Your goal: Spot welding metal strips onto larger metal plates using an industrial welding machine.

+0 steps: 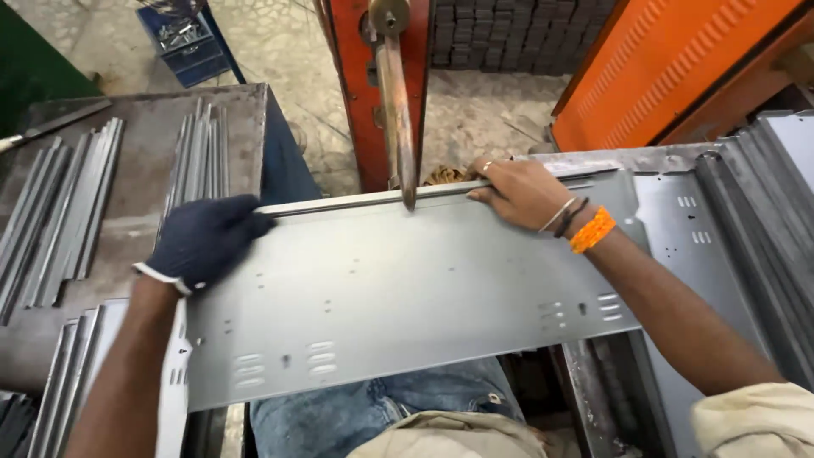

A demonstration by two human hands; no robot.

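While the grey sheet-metal panel point(398, 288) lies flat across the person's lap, let's sweep from its left end. Left of the panel sits a dark steel table point(140, 199) carrying two loose bundles of thin grey metal strips point(64, 212), too tightly packed to count one by one. At the panel's left end, the left hand point(202, 240), in a dark glove, has its grip clamped over the upper left corner, fingers curled onto the folded rim. One panel only is in hand. Now the middle: a worn, rusty lever arm point(397, 110) hangs from the orange-red machine post point(360, 85) and its tip touches the panel's far folded edge. Just right of that tip, the bare right hand point(519, 191), with bangles and an orange band at the wrist, presses its grip down on the same rim, fingers hooked over it. By my reckoning, this panel is light but springy, stiff along the fold, slick on the face and sharp at the edges, so the folded rim is the place to hold. Right of the panel, more punched grey sheets point(746, 220) lie stacked, at least three.
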